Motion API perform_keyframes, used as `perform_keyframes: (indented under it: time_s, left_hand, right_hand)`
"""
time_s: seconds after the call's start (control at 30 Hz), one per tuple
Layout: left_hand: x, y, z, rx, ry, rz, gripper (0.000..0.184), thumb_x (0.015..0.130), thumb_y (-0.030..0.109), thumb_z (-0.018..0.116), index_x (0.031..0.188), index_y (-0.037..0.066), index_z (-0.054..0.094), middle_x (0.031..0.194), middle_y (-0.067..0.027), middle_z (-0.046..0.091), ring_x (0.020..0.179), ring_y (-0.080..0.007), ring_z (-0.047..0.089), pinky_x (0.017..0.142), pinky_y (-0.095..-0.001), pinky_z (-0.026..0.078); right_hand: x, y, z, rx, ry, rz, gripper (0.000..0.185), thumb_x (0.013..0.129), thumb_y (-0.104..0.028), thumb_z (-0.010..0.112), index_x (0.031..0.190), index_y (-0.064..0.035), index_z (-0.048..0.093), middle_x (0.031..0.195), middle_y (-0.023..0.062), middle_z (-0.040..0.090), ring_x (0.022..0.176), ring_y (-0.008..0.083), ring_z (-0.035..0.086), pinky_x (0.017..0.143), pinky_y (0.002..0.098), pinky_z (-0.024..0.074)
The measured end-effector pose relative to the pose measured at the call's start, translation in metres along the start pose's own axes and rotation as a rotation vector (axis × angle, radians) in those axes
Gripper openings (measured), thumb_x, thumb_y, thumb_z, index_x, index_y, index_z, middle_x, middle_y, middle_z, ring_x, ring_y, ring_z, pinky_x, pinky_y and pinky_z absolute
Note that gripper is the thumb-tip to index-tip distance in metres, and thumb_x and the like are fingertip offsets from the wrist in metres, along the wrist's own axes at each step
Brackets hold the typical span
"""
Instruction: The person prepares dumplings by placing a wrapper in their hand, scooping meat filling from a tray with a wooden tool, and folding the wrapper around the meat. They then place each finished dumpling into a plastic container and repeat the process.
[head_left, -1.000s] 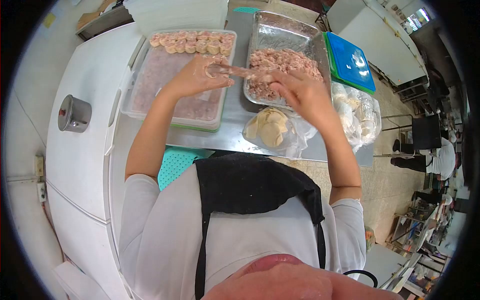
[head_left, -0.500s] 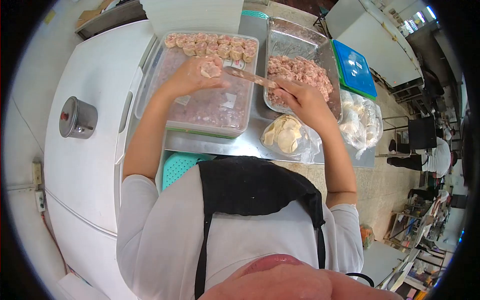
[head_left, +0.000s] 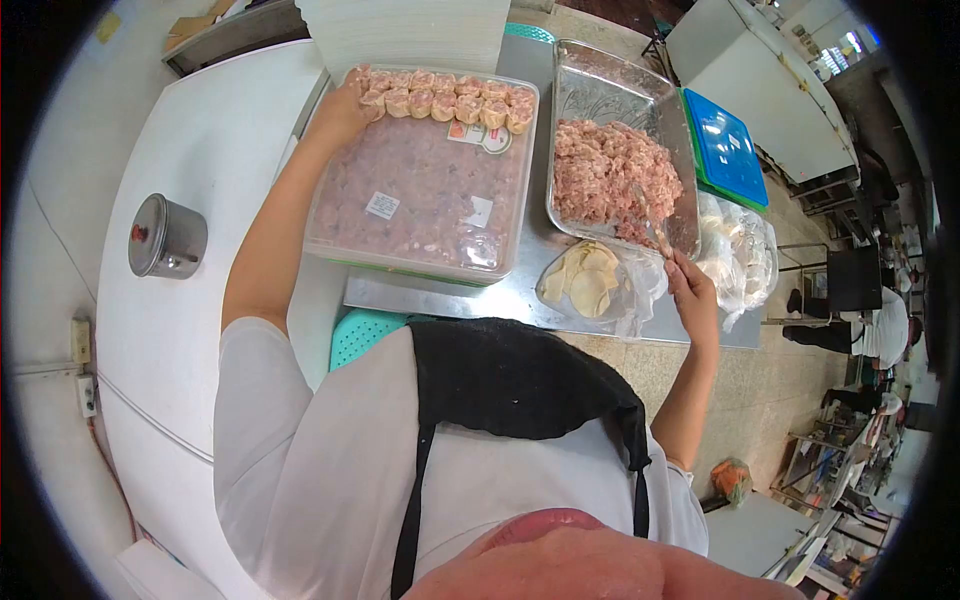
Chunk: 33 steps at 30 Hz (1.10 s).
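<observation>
Open-topped meat dumplings [head_left: 443,106] stand in two rows along the far edge of a clear plastic lid on a box [head_left: 410,200]. At the left end of these rows my left hand [head_left: 343,112] has its fingers closed around a dumpling at the near row's end, partly hidden by the fingers. My right hand [head_left: 693,292] grips the handle end of a flat spatula [head_left: 655,228]. Its blade rests in the ground meat [head_left: 612,170] inside a metal pan [head_left: 572,215]. A stack of round dough wrappers [head_left: 582,280] lies on plastic near that hand.
Right of the pan are a blue-lidded container [head_left: 727,145] and a bag of pale, rounded items [head_left: 735,255]. A lidded pot [head_left: 168,237] sits on the white surface at left. A person [head_left: 880,328] is in the background at right.
My left hand has moved far left with the dumpling, down to the row's end. My right hand has drawn the spatula away from the dumpling and lowered its blade into the meat.
</observation>
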<state>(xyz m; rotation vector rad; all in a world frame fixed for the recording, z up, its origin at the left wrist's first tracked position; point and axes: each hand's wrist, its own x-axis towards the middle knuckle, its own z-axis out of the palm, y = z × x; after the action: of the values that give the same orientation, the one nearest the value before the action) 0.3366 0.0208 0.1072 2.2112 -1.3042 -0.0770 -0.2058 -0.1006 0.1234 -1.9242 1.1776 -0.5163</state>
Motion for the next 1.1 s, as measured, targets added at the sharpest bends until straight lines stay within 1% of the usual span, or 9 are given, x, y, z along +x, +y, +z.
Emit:
perform_keyframes:
  time_s: [0.23, 0.3, 0.4, 0.43, 0.47, 0.57, 0.63, 0.83, 1.1]
  left_hand:
    - [0.011, 0.012, 0.009, 0.132, 0.033, 0.010, 0.079, 0.077, 0.015, 0.068, 0.144, 0.009, 0.027, 0.116, -0.0239, 0.060, 0.103, -0.0388, 0.059, 0.089, -0.0417, 0.047]
    - [0.002, 0.013, -0.002, -0.104, -0.078, -0.037, 0.077, 0.078, 0.012, 0.065, 0.145, 0.011, 0.027, 0.125, -0.0227, 0.055, 0.110, -0.0368, 0.057, 0.093, -0.0394, 0.045]
    - [0.005, -0.036, -0.012, 0.348, -0.019, 0.309, 0.069, 0.081, 0.010, 0.059, 0.144, 0.012, 0.032, 0.132, -0.0179, 0.051, 0.122, -0.0298, 0.050, 0.100, -0.0357, 0.040]
    - [-0.003, -0.018, -0.016, 0.347, -0.026, 0.312, 0.069, 0.081, 0.010, 0.059, 0.144, 0.012, 0.032, 0.132, -0.0179, 0.051, 0.122, -0.0298, 0.050, 0.100, -0.0357, 0.040]
    - [-0.014, 0.000, -0.024, 0.185, 0.003, 0.195, 0.064, 0.081, 0.009, 0.058, 0.141, 0.011, 0.036, 0.133, -0.0162, 0.051, 0.125, -0.0285, 0.047, 0.102, -0.0358, 0.039]
    - [-0.047, 0.098, -0.035, -0.129, 0.035, 0.126, 0.057, 0.083, 0.008, 0.057, 0.138, 0.010, 0.042, 0.133, -0.0139, 0.052, 0.127, -0.0268, 0.046, 0.104, -0.0359, 0.037]
    - [-0.070, 0.156, -0.014, -0.280, 0.047, 0.153, 0.055, 0.083, 0.007, 0.056, 0.137, 0.009, 0.043, 0.132, -0.0132, 0.052, 0.126, -0.0264, 0.047, 0.103, -0.0359, 0.037]
    - [-0.128, 0.279, 0.087, -0.472, -0.175, 0.349, 0.032, 0.087, 0.007, 0.056, 0.119, 0.005, 0.059, 0.118, -0.0100, 0.061, 0.107, -0.0214, 0.058, 0.092, -0.0317, 0.044]
    - [-0.185, 0.289, 0.251, -0.261, -0.429, 0.248, 0.022, 0.082, 0.017, 0.063, 0.101, 0.004, 0.063, 0.101, -0.0145, 0.059, 0.095, -0.0316, 0.057, 0.083, -0.0378, 0.046]
  right_hand:
    - [0.005, 0.030, 0.014, 0.057, -0.041, -0.107, 0.032, 0.091, -0.021, 0.062, 0.115, 0.0005, 0.062, 0.088, 0.0039, 0.064, 0.081, 0.0075, 0.052, 0.073, 0.0240, 0.0438]
    - [0.013, 0.031, 0.011, -0.065, -0.095, -0.111, 0.033, 0.092, -0.021, 0.061, 0.118, -0.0012, 0.062, 0.089, 0.0040, 0.065, 0.081, 0.0074, 0.054, 0.071, 0.0241, 0.0442]
    - [0.030, 0.029, -0.003, -0.251, -0.166, -0.093, 0.028, 0.091, -0.018, 0.060, 0.115, -0.0031, 0.063, 0.087, 0.0122, 0.066, 0.079, 0.0137, 0.060, 0.070, 0.0281, 0.0460]
    - [0.042, 0.038, -0.015, -0.376, -0.196, -0.174, 0.027, 0.090, -0.018, 0.059, 0.113, -0.0045, 0.064, 0.091, 0.0164, 0.066, 0.082, 0.0244, 0.062, 0.072, 0.0337, 0.0472]
    - [0.054, 0.047, -0.029, -0.499, -0.223, -0.248, 0.026, 0.089, -0.018, 0.058, 0.110, -0.0058, 0.065, 0.095, 0.0205, 0.065, 0.086, 0.0351, 0.063, 0.074, 0.0393, 0.0483]
    - [0.097, 0.048, -0.077, -0.823, -0.281, -0.117, 0.029, 0.087, -0.031, 0.057, 0.084, -0.0052, 0.070, 0.081, 0.0198, 0.066, 0.079, 0.0373, 0.064, 0.069, 0.0456, 0.0487]
    - [0.124, 0.059, -0.098, -1.050, -0.210, -0.190, 0.041, 0.082, -0.041, 0.060, 0.077, -0.0012, 0.069, 0.077, 0.0217, 0.065, 0.076, 0.0382, 0.065, 0.066, 0.0475, 0.0498]
    - [0.113, 0.087, -0.045, -1.079, -0.264, -0.517, 0.018, 0.079, -0.018, 0.058, 0.074, -0.0033, 0.069, 0.078, 0.0167, 0.068, 0.074, 0.0326, 0.067, 0.061, 0.0437, 0.0535]
    - [0.170, 0.078, -0.095, -1.071, -0.318, -0.630, 0.022, 0.080, -0.018, 0.054, 0.073, -0.0043, 0.070, 0.074, 0.0150, 0.068, 0.072, 0.0317, 0.068, 0.060, 0.0424, 0.0537]
